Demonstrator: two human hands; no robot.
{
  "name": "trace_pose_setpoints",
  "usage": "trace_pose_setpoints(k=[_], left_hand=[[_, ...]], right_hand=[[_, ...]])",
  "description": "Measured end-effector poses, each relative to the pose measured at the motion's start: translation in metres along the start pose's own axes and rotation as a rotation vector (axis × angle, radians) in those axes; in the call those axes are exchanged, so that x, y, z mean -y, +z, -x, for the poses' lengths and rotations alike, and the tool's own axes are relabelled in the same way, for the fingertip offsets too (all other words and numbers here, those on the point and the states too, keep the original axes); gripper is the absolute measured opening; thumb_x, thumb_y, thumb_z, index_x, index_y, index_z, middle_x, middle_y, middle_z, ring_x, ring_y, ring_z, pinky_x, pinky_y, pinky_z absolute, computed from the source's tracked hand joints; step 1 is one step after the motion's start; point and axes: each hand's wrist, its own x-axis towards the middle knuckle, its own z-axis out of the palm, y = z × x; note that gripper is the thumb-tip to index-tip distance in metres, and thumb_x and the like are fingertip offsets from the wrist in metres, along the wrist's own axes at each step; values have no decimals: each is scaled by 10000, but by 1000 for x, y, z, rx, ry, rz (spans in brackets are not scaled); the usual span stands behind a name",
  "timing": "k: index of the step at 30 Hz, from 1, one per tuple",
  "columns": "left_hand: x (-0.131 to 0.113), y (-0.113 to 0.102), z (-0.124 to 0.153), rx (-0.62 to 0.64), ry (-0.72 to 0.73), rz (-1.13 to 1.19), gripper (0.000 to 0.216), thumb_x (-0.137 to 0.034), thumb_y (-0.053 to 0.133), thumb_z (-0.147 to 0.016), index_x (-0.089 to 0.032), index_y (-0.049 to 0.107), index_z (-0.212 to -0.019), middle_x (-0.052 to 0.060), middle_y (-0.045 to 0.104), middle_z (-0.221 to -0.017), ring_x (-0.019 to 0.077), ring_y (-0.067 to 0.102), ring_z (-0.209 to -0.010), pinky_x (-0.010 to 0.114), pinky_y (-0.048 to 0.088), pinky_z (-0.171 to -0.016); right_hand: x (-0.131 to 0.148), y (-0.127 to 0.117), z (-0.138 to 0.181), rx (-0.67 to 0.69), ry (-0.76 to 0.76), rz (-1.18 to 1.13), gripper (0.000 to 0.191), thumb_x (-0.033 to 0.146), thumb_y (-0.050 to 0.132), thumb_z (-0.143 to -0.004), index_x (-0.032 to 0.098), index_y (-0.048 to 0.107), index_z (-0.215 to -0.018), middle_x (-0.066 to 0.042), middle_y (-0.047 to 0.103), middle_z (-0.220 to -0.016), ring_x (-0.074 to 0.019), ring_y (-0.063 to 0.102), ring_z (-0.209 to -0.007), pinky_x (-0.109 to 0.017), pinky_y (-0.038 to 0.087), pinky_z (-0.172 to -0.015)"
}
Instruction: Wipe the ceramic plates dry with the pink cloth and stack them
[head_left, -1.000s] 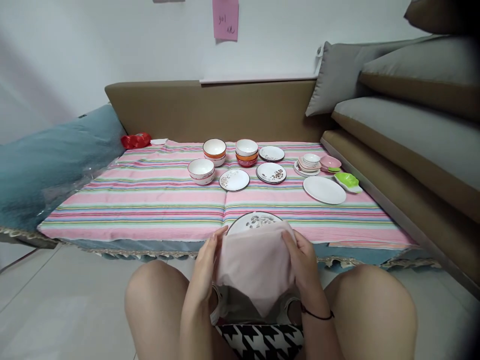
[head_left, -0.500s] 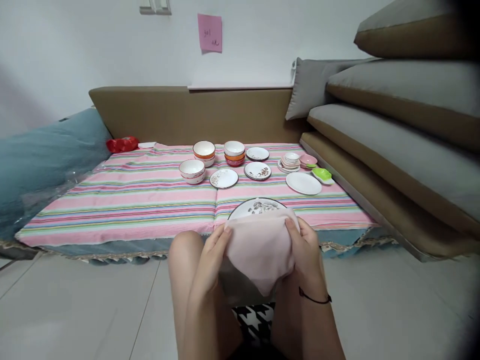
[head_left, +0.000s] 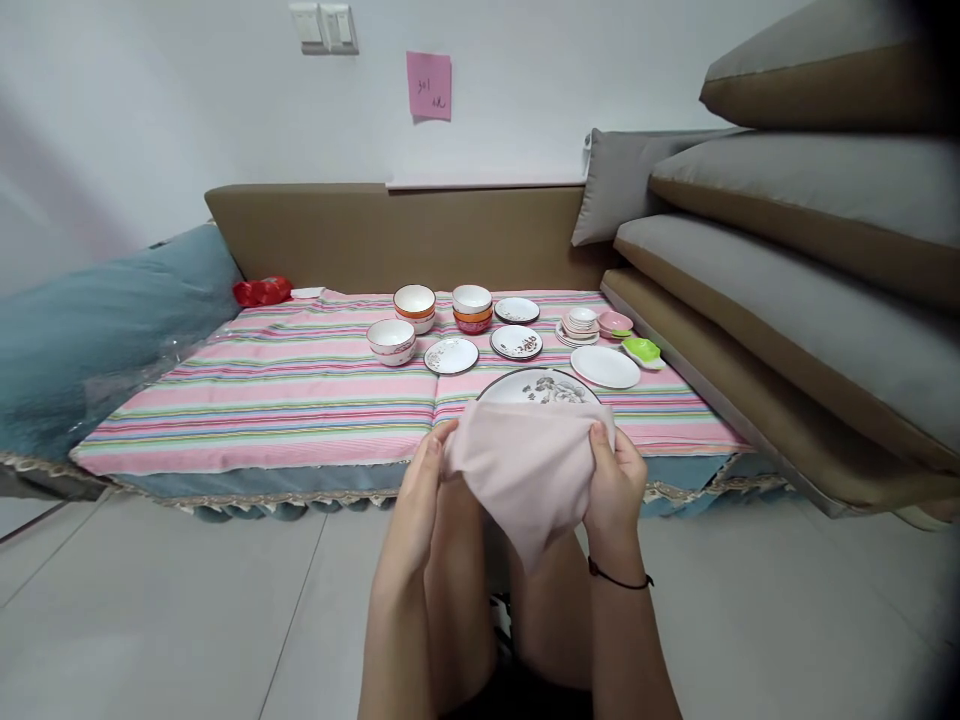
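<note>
A pale pink cloth is stretched between my two hands above my knees, one corner hanging down. Behind it shows the upper part of a large white plate with a dark rim and a grey flower print; the cloth covers its lower part. My left hand is closed on the cloth's left edge. At the right edge my right hand grips the cloth, thumb in front. Whether fingers also hold the plate under the cloth is hidden.
Stacked bowls, flowered plates, a white oval plate, small stacked dishes and a green dish stand on the striped cloth. Big cushions are piled at the right. A red bundle lies far left.
The cloth and the large plate have risen slightly in view. My left hand has moved a little outward along the cloth, and more of the corner hangs free. The view has shifted slightly.
</note>
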Motion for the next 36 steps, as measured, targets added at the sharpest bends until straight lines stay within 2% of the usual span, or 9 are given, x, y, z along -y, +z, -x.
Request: trace_pose_setpoints(k=[5, 9, 11, 14, 17, 21, 26, 30, 36], left_hand=[[-4, 1, -2, -98, 39, -23, 445, -529, 483, -897, -252, 634, -1211, 54, 535, -1392, 244, 432, -1321, 364, 322, -1090], [2, 5, -10, -12, 3, 28, 439, -509, 544, -865, -198, 661, -1152, 98, 587, -1326, 265, 532, -1219, 380, 373, -1047], [10, 10, -15, 6, -46, 96, 475, -506, 582, -841, -193, 623, -1196, 112, 604, -1296, 268, 578, -1153, 396, 403, -1012], [23, 17, -19, 47, -170, 179, 521, -481, 600, -841, -236, 539, -1297, 97, 597, -1310, 265, 557, -1185, 391, 410, -997], [31, 18, -24, 49, -240, 170, 481, -470, 634, -819, -245, 596, -1242, 79, 590, -1322, 268, 528, -1217, 349, 428, -972], [33, 13, -31, 38, -302, 125, 483, -456, 679, -773, -212, 634, -1188, 90, 659, -1203, 283, 580, -1128, 342, 466, -899], [43, 8, -36, 6, -261, 119, 443, -426, 635, -811, -170, 615, -1172, 106, 662, -1185, 293, 555, -1162, 349, 440, -927], [56, 4, -41, -12, -233, 62, 425, -409, 664, -789, -171, 611, -1137, 108, 672, -1149, 290, 593, -1092, 349, 466, -873], [60, 7, -46, -154, -161, -150, 302, -416, 614, -816, -162, 664, -973, 75, 709, -983, 255, 630, -958, 325, 467, -813]], right_hand=[[-5, -11, -10, -95, 49, -131, 386, 472, 724, -706, 142, 676, -901, -32, 648, -813, -154, 551, -711, -263, 440, -649], [-13, -20, -18, -110, 84, -82, 406, 484, 722, -698, 142, 675, -910, -42, 667, -822, -168, 573, -715, -272, 453, -643], [-19, -20, -20, -91, 120, -53, 429, 501, 713, -697, 141, 673, -927, -48, 679, -832, -180, 589, -727, -279, 464, -646], [-29, -14, -20, -34, 181, -11, 457, 522, 705, -693, 144, 673, -947, -55, 697, -867, -199, 613, -761, -289, 480, -672], [-39, -6, -18, 17, 233, 66, 450, 542, 688, -712, 152, 673, -936, -45, 700, -840, -202, 615, -747, -285, 478, -658], [-50, 2, -18, 97, 272, 121, 473, 559, 678, -729, 148, 676, -962, -51, 697, -840, -210, 613, -769, -282, 476, -666], [-52, 7, -19, 276, 292, 135, 426, 536, 645, -782, 168, 671, -994, -33, 679, -827, -199, 599, -775, -269, 468, -662], [-46, 11, -18, 356, 322, 151, 418, 520, 659, -777, 177, 655, -1016, -35, 679, -860, -208, 605, -790, -277, 482, -657], [-47, 14, -15, 304, 263, 309, 405, 515, 690, -743, 162, 662, -937, -32, 663, -817, -190, 575, -741, -261, 456, -623]])
